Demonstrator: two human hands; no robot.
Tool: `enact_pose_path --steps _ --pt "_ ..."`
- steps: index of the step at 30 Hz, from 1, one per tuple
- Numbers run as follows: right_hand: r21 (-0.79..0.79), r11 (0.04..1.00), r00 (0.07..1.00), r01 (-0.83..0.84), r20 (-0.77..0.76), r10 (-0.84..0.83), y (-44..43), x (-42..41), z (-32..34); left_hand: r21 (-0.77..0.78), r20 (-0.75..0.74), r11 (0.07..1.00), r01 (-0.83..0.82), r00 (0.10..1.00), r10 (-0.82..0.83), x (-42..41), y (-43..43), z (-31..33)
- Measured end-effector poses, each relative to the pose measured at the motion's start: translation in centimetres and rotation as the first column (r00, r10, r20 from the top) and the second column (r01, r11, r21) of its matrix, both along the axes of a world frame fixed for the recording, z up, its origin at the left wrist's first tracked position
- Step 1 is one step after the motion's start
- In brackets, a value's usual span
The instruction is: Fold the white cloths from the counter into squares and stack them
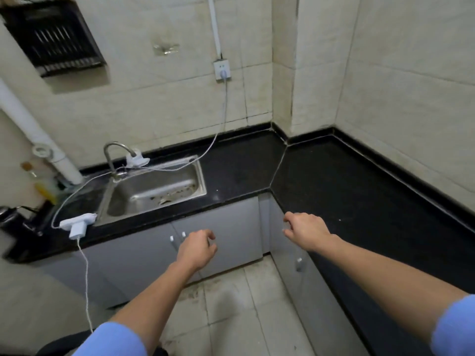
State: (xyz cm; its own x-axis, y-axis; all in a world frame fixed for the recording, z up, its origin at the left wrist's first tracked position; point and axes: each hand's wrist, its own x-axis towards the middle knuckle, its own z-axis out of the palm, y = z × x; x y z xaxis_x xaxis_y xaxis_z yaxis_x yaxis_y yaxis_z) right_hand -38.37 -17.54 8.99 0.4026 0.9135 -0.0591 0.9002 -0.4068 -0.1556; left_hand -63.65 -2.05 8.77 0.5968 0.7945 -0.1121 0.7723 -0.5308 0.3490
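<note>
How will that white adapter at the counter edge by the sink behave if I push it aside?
The white adapter looks like rigid plastic, so it should slide as one piece. It sits right at the counter edge with a hanging cable below, so an outward push could likely tip it off. Its other cable may tug back.

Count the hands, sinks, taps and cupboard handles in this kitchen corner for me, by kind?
Bare hands: 2, left hand and right hand
Stainless steel sink: 1
Curved metal tap: 1
Small silver cupboard handles: 3
Total: 7
</note>
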Motion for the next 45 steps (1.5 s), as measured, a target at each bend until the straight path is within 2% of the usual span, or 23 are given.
enact_pose_path --steps 6,15,20,25,32,42,45 --pt "-0.017 0.984 0.984 -0.179 -0.008 0.179 14.8 2.1 1.0 -0.04 0.032 0.972 -0.232 0.972 0.233 -0.9 8.4 1.0" --pt "-0.071 0.893 0.895 -0.445 -0.024 0.444 33.6 -3.7 -1.5 -0.084 -0.022 0.888 -0.451 0.892 0.451 -7.2 20.4 -1.2" --pt "-0.089 0.895 0.9 -0.437 -0.043 0.435 44.5 -5.8 -2.0 -0.041 -0.004 0.887 -0.459 0.888 0.46 -9.3 31.1 -1.5" --pt "-0.059 0.92 0.922 -0.387 -0.051 0.384 55.0 -6.6 -0.8 -0.08 0.016 0.894 -0.441 0.896 0.443 -10.5 41.3 -0.6" --pt "-0.114 0.915 0.922 -0.387 -0.065 0.381 68.1 -6.5 -2.6 -0.129 -0.01 0.888 -0.442 0.896 0.444 -10.9 50.5 -2.5" --pt "-0.129 0.887 0.884 -0.444 -0.221 0.411 90.3 -10.7 -9.3 -0.236 -0.114 0.793 -0.561 0.827 0.551 -11.8 61.5 -7.4" --pt "-0.045 0.885 0.864 -0.463 -0.245 0.439 95.5 -12.4 -10.6 -0.284 -0.112 0.749 -0.598 0.797 0.594 -12.2 63.8 -8.7"
